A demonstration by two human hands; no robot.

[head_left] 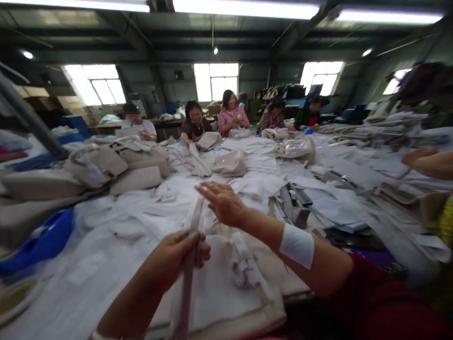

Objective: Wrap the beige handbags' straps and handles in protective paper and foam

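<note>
My left hand (187, 248) pinches a long pale strap (188, 293) between thumb and fingers. The strap runs from the bottom of the view up toward my right hand (224, 203). That hand is stretched out with flat fingers beside the strap's far end; whether they touch it I cannot tell. Below both hands lies a beige bag (279, 309), partly covered by a white sheet (222, 293). A bunched white strip (244, 267) rests on it. A white patch (297, 245) is on my right forearm.
White sheets (102, 255) and papers spread over the table. Beige bags (95, 165) are heaped at left, near a blue object (53, 241). A grey holder (295, 203) stands at right. Several co-workers (233, 115) sit opposite; another person's arm (430, 163) reaches in from the right.
</note>
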